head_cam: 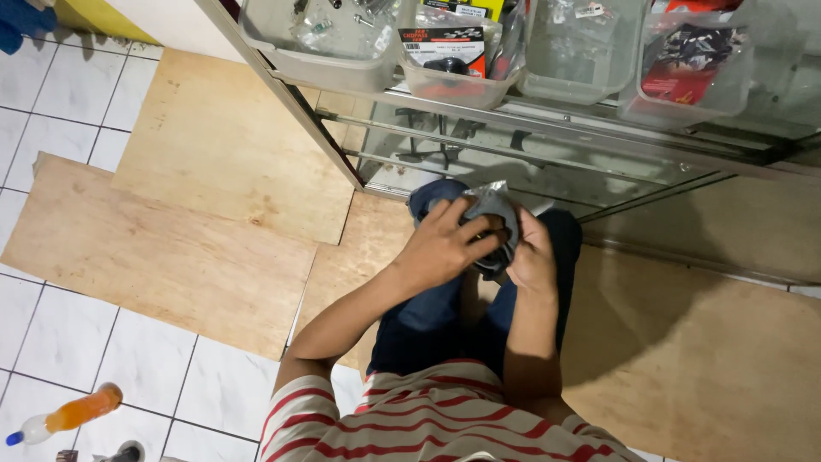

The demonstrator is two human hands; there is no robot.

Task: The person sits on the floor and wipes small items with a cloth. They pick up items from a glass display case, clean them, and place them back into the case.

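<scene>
Before a glass display case [530, 162], both hands gripping a grey plastic pouch [489, 205]. Left hand [440, 248] clamped at nine o'clock, right hand [532, 261] at four, seemingly steadying it over the lap.

Count: plastic bins [329, 64] on shelf: four. Plywood sheets [171, 248] on floor: four. Bottle [64, 417]: one. Hands [445, 248]: two.

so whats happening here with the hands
A person in a striped shirt holds a small grey plastic packet in both hands: left hand over its front, right hand gripping its side. They face a glass cabinet with clear tubs of small parts on top.
</scene>
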